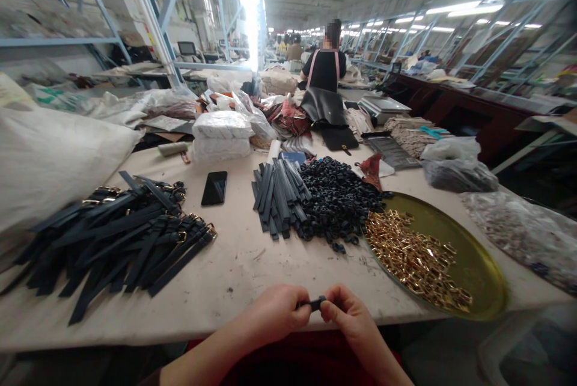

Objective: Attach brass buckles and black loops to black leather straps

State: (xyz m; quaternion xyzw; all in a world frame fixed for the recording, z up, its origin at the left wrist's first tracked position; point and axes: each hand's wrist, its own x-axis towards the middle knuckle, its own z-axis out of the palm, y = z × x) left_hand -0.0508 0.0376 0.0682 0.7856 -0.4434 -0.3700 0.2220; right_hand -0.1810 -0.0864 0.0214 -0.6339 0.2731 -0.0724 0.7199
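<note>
Near the table's front edge my left hand [282, 314] is closed around a dark leather strap [311, 304], of which a short length shows between my hands. My right hand [345, 311] pinches the strap's other end, where a small black loop [321, 300] seems to sit around it. Most of the strap is hidden by my fingers. Beyond my hands lie a stack of flat dark straps [279, 193] and a heap of small black loops [338, 196]. Gold buckles [412, 257] are piled on a round gold tray [484, 272] to the right.
At the left lies a pile of dark straps with gold buckles [130, 235]. A black phone [214, 188] lies beside it. Plastic-wrapped packs [222, 133] and leather pieces [322, 106] cover the table's back. A person [324, 67] is farther off, back turned.
</note>
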